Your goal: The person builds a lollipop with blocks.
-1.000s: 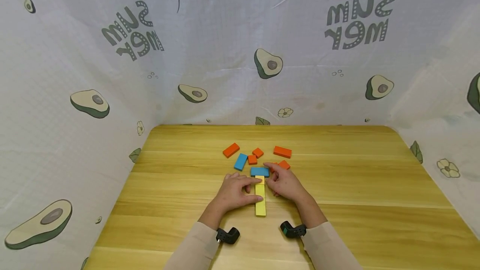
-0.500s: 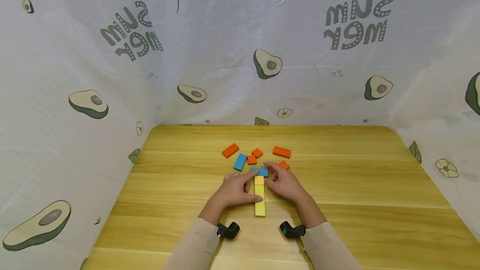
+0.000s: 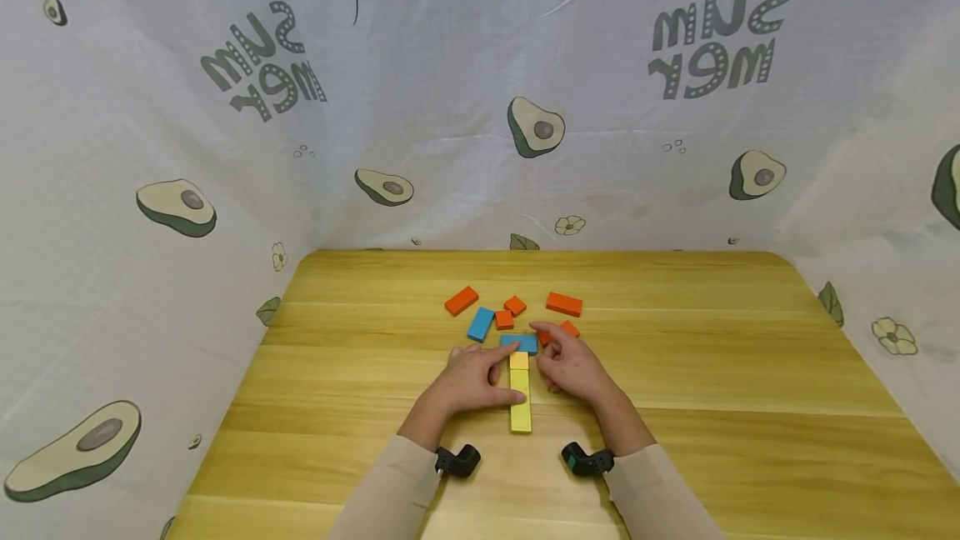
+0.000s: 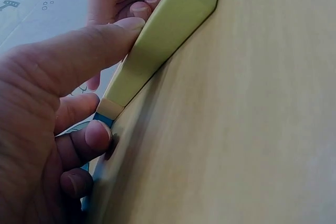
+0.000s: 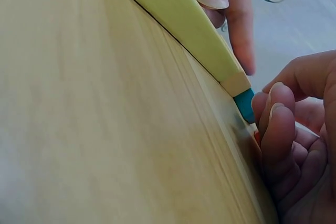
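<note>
A long yellow block [image 3: 520, 407] lies lengthwise on the table, with a small orange-yellow block [image 3: 519, 361] at its far end. Beyond that, a blue block [image 3: 528, 343] lies crosswise, so the pieces form a T. My left hand [image 3: 468, 382] rests over the row from the left: its thumb lies on the yellow block and its straight index finger on the blue one. My right hand [image 3: 573, 367] is just right of the row, fingers loosely curled, index fingertip near the blue block's right end. The right wrist view shows its fingertips [image 5: 282, 95] close beside the blue end, pinching nothing.
Farther back lie a second blue block [image 3: 481, 324], two small orange-red blocks, one of them a cube [image 3: 504, 320], and longer orange-red blocks at left [image 3: 461, 301] and right [image 3: 564, 304]. More orange-red pieces [image 3: 570, 329] sit partly behind the right hand. A printed cloth hangs behind the table.
My left index finger has moved forward from the small orange-yellow block onto the blue block. My right hand has shifted slightly right, away from the row. The blocks look unmoved.
</note>
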The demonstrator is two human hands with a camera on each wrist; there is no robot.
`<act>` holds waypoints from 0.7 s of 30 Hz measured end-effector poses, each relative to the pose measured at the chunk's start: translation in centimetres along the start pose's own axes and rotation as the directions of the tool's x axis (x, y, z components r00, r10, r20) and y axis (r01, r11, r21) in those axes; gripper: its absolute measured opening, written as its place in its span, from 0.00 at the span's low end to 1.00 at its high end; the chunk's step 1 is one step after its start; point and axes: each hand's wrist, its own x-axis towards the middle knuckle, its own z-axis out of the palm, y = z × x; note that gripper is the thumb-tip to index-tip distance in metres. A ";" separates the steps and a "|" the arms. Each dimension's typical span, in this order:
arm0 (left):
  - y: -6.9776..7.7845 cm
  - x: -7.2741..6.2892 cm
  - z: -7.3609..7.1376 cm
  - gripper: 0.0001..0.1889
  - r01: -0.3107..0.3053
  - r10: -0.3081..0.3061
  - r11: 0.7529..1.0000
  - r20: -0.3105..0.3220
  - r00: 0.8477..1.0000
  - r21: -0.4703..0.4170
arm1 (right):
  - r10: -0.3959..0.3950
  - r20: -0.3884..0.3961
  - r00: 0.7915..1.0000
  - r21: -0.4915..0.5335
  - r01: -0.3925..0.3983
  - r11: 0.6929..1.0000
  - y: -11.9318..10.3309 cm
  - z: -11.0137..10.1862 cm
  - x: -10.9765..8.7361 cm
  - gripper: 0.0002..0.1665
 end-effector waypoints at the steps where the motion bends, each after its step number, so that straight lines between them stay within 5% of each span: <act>1: 0.0 0.0 0.0 0.46 0.001 -0.001 1.000 -0.001 1.000 0.002 | 0.005 -0.002 1.000 0.006 -0.005 1.000 0.0 0.0 0.0 0.35; 21: 0.7 -1.3 0.4 0.46 0.027 -0.026 0.999 -0.017 1.000 0.028 | 0.041 -0.049 0.998 0.104 -0.035 0.994 -0.3 -0.5 -0.3 0.31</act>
